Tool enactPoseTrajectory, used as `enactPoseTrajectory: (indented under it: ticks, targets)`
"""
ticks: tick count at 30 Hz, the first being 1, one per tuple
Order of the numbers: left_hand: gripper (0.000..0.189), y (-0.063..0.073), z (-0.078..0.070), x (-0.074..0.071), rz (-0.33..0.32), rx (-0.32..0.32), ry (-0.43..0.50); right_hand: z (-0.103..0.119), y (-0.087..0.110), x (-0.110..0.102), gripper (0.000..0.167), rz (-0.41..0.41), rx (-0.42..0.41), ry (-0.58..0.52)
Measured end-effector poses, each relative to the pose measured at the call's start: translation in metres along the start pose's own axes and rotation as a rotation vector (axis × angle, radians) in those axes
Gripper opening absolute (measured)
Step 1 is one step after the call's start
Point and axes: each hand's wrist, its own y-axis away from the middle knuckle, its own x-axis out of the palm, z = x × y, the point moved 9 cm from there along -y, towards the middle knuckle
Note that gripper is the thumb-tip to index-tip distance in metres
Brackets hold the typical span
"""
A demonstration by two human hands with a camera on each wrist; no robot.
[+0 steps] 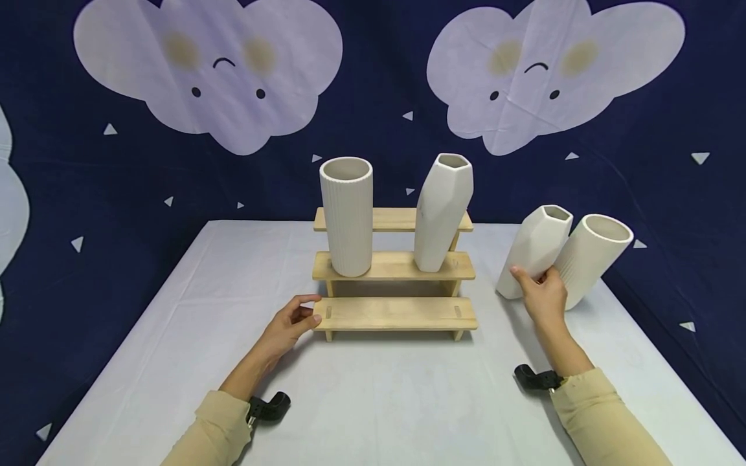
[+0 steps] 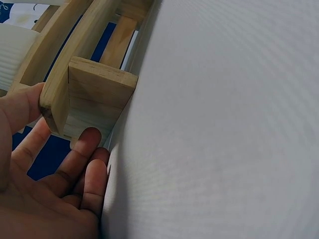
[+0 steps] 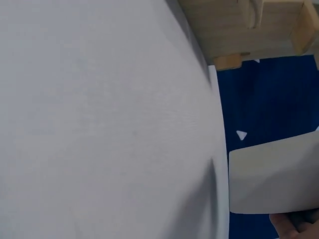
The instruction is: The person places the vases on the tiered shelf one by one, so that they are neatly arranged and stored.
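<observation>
A three-tier wooden display stand (image 1: 396, 314) stands on the table. My left hand (image 1: 287, 329) pinches the left end of its lowest shelf, the thumb (image 2: 22, 107) on the board's edge in the left wrist view. On the middle tier are a white ribbed cylindrical vase (image 1: 350, 220) and, to its right, a white faceted vase (image 1: 441, 207). Right of the stand, my right hand (image 1: 546, 299) grips a second white faceted vase (image 1: 533, 246), which leans to the right; its lower part (image 3: 274, 179) shows in the right wrist view. Some right fingers are hidden.
A second white cylindrical vase (image 1: 594, 255) tilts right beside the gripped one, close to the table's right edge. White cloth covers the table (image 1: 396, 401). Behind hangs a dark blue curtain (image 1: 384, 65) with clouds. Each wrist wears a black camera mount (image 1: 271, 408).
</observation>
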Motion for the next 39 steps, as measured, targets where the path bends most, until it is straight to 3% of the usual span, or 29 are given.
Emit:
enactPoseTrajectory:
  ticks: [8,18,39]
  targets:
    - [0.044,-0.001,0.001,0.0,-0.008,-0.006,0.005,0.012,0.013,-0.007,0.055,0.033,-0.048,0.019]
    - [0.045,-0.001,0.0,0.0,-0.005,-0.001,0.009,0.023,0.027,-0.007,0.058,0.133,-0.071,-0.04]
    - [0.045,-0.001,0.001,0.0,-0.006,-0.002,0.007,0.051,0.063,-0.019,0.055,0.247,-0.171,-0.13]
